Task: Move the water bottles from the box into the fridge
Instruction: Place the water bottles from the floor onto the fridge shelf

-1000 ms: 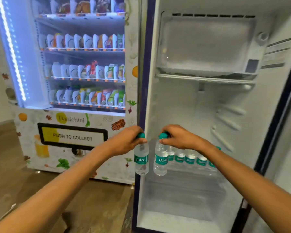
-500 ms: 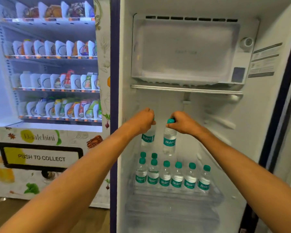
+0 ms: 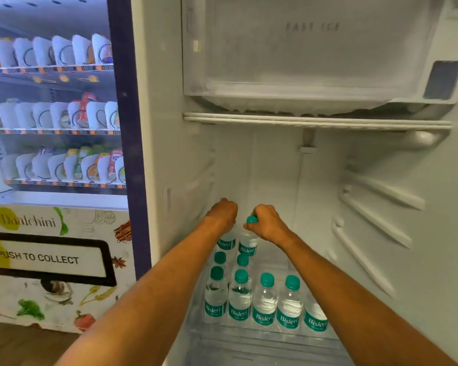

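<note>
Both my arms reach deep into the open white fridge point(image 3: 381, 233). My left hand point(image 3: 222, 213) grips the top of a clear water bottle point(image 3: 226, 243) with a teal label, its cap hidden under my fingers. My right hand point(image 3: 267, 223) holds a second bottle point(image 3: 247, 247) by its teal cap. Both bottles hang upright at the back left of the glass shelf point(image 3: 262, 336), behind two shelved bottles. A front row of several bottles point(image 3: 265, 302) stands on that shelf. The box is out of view.
A frosted freezer compartment point(image 3: 302, 62) sits at the fridge's top, with a thin tray rail point(image 3: 315, 121) below it. Empty shelf ridges point(image 3: 376, 212) line the right wall. A lit vending machine point(image 3: 50, 128) with snack rows stands to the left, over a wooden floor point(image 3: 19, 344).
The camera has closed in on the fridge. Both hands carried their bottles from the fridge's front edge, up over the front row and to the back left of the shelf.
</note>
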A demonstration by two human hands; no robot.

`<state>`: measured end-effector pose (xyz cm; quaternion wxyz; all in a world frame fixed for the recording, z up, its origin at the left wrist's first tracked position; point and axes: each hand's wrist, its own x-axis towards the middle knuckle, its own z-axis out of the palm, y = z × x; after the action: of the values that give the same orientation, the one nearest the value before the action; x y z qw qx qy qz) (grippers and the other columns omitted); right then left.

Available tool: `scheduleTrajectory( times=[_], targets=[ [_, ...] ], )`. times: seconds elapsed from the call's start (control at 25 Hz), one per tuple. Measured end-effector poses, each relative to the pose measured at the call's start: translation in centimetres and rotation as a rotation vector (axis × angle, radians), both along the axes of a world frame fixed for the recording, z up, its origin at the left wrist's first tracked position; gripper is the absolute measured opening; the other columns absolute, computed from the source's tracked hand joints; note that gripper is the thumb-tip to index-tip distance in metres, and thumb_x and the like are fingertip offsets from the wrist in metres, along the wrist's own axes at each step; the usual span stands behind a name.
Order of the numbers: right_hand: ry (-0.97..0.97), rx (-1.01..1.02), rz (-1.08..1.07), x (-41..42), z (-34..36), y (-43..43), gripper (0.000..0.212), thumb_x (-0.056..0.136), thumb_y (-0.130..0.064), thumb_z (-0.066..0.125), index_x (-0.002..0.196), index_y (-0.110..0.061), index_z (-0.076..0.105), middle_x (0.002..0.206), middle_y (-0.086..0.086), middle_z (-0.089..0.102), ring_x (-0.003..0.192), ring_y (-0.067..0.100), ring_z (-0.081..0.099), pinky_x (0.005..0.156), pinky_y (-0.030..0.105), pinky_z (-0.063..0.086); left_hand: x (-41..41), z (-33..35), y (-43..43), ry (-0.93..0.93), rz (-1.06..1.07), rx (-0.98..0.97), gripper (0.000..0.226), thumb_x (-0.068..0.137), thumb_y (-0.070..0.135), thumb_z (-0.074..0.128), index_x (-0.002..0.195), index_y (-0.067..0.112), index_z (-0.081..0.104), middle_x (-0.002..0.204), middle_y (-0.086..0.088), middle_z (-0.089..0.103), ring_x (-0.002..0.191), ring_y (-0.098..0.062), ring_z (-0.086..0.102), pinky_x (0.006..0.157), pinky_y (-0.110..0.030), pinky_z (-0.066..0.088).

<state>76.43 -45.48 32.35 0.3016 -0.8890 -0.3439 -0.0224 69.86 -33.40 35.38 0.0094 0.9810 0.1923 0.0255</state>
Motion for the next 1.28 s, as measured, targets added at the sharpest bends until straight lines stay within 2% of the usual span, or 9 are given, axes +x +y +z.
scheduleTrajectory(
  times=[0.2, 0.36, 0.56, 0.68, 0.8, 1.0, 1.08, 1.16, 1.28],
  targets=[
    [0.059, -0.097, 0.049, 0.5, -2.8, 1.0, 0.037, 0.083, -0.026, 0.076, 0.105, 0.001, 0.061, 0.109, 0.018, 0.063, 0.098, 0.028, 0.062, 0.073, 0.03, 0.049, 0.9, -3.1, 0.3, 0.099, 0.02, -0.001, 0.031, 0.098, 0.016, 0.056, 0.125, 0.001, 0.054, 0.126, -0.015, 0.056, 0.11, -0.029, 0.06, 0.084, -0.03, 0.048],
    [0.089, -0.174, 0.054, 0.6, -3.7, 1.2, 0.046, 0.08, -0.028, 0.079, 0.112, 0.0, 0.06, 0.114, 0.017, 0.062, 0.101, 0.028, 0.062, 0.083, 0.034, 0.054, 0.9, -4.2, 0.6, 0.149, 0.034, -0.022, 0.035, 0.096, 0.019, 0.059, 0.126, 0.0, 0.054, 0.126, -0.016, 0.058, 0.112, -0.029, 0.06, 0.087, -0.03, 0.048],
    [0.15, -0.213, 0.058, 0.4, -4.3, 1.8, 0.048, 0.078, -0.026, 0.081, 0.112, 0.002, 0.062, 0.112, 0.019, 0.065, 0.088, 0.024, 0.063, 0.084, 0.035, 0.057, 0.8, -5.7, 1.0, 0.205, 0.051, -0.036, 0.039, 0.094, 0.022, 0.064, 0.125, 0.002, 0.053, 0.125, -0.015, 0.059, 0.11, -0.027, 0.061, 0.081, -0.029, 0.047],
    [0.177, -0.216, 0.073, 0.2, -4.3, 2.2, 0.05, 0.078, -0.026, 0.081, 0.115, 0.001, 0.062, 0.113, 0.019, 0.065, 0.096, 0.028, 0.067, 0.085, 0.034, 0.057, 0.9, -6.3, 1.2, 0.218, 0.05, -0.04, 0.04, 0.092, 0.023, 0.065, 0.124, 0.003, 0.053, 0.124, -0.014, 0.059, 0.109, -0.026, 0.061, 0.077, -0.027, 0.044],
    [0.205, -0.215, 0.086, 0.1, -4.2, 2.5, 0.051, 0.078, -0.025, 0.082, 0.117, 0.002, 0.062, 0.113, 0.019, 0.066, 0.096, 0.029, 0.068, 0.085, 0.035, 0.058, 1.0, -6.1, 1.3, 0.224, 0.05, -0.023, 0.042, 0.091, 0.023, 0.066, 0.126, 0.003, 0.052, 0.125, -0.013, 0.058, 0.11, -0.026, 0.061, 0.079, -0.027, 0.045],
    [0.24, -0.22, 0.096, 0.5, -4.2, 2.4, 0.053, 0.079, -0.027, 0.08, 0.12, 0.001, 0.062, 0.114, 0.018, 0.067, 0.085, 0.024, 0.068, 0.082, 0.032, 0.059, 0.8, -5.1, 1.2, 0.27, 0.064, 0.001, 0.049, 0.091, 0.031, 0.066, 0.128, 0.004, 0.05, 0.125, -0.013, 0.058, 0.11, -0.026, 0.061, 0.08, -0.029, 0.046],
    [0.215, -0.229, 0.106, 0.6, -4.1, 1.8, 0.057, 0.083, -0.032, 0.076, 0.128, -0.003, 0.058, 0.122, 0.016, 0.063, 0.094, 0.023, 0.064, 0.087, 0.032, 0.055, 0.5, -4.4, 1.0, 0.224, 0.069, -0.01, 0.045, 0.095, 0.035, 0.059, 0.128, 0.005, 0.051, 0.125, -0.013, 0.057, 0.11, -0.026, 0.059, 0.083, -0.03, 0.046],
    [0.166, -0.216, 0.101, 0.2, -4.0, 0.8, 0.059, 0.089, -0.039, 0.067, 0.137, -0.008, 0.052, 0.134, 0.014, 0.057, 0.113, 0.025, 0.059, 0.096, 0.033, 0.049, -0.3, -3.8, 0.4, 0.098, 0.067, -0.012, 0.039, 0.099, 0.034, 0.051, 0.129, 0.008, 0.051, 0.127, -0.013, 0.056, 0.111, -0.027, 0.057, 0.084, -0.033, 0.048],
    [-0.053, -0.215, 0.06, -1.4, -3.7, -1.6, 0.059, 0.097, -0.047, 0.049, 0.145, -0.013, 0.041, 0.145, 0.011, 0.048, 0.128, 0.027, 0.049, 0.104, 0.036, 0.041, -2.6, -3.5, -1.0, -0.14, 0.006, 0.058, 0.045, 0.103, 0.038, 0.038, 0.14, 0.013, 0.041, 0.143, -0.012, 0.043, 0.126, -0.029, 0.047, 0.093, -0.038, 0.046]
  ],
)
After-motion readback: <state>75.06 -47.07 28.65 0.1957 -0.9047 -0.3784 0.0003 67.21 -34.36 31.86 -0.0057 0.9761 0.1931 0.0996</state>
